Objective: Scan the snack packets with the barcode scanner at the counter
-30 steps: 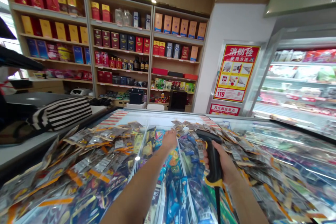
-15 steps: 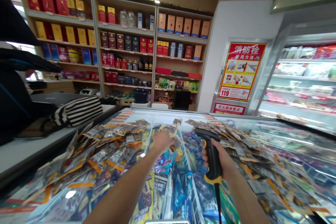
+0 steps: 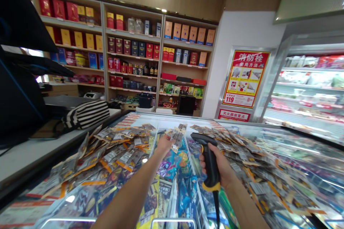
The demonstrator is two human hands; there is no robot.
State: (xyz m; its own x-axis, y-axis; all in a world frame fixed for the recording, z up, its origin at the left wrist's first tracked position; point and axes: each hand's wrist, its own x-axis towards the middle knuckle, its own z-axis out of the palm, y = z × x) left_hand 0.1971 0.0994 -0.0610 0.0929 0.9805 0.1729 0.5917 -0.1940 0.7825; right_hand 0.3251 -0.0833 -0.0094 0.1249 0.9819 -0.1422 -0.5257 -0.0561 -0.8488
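My left hand (image 3: 164, 144) reaches over the middle of the glass-topped chest freezer and is closed on the edge of a small clear snack packet (image 3: 177, 136). In my right hand (image 3: 219, 162) is a black and yellow barcode scanner (image 3: 211, 164), gripped by its handle, its head aimed left toward the packet. From the handle a cable (image 3: 216, 205) hangs down. A pile of similar packets with orange edges (image 3: 126, 152) lies left of my left hand. Another pile of packets (image 3: 252, 166) spreads to the right of the scanner. One more packet (image 3: 182, 127) lies just behind the held one.
Under the glass, colourful bagged frozen goods (image 3: 172, 193) fill wire baskets. At left stands a counter (image 3: 16, 157) with a striped bag (image 3: 87, 114) and a dark monitor (image 3: 24, 18). Shelves of boxes (image 3: 131, 46) line the back wall; a lit display fridge (image 3: 309, 89) is at right.
My left hand has turned and the packet in it now shows upright, facing me. The scanner has shifted left, closer to the packet. The view has tilted slightly upward.
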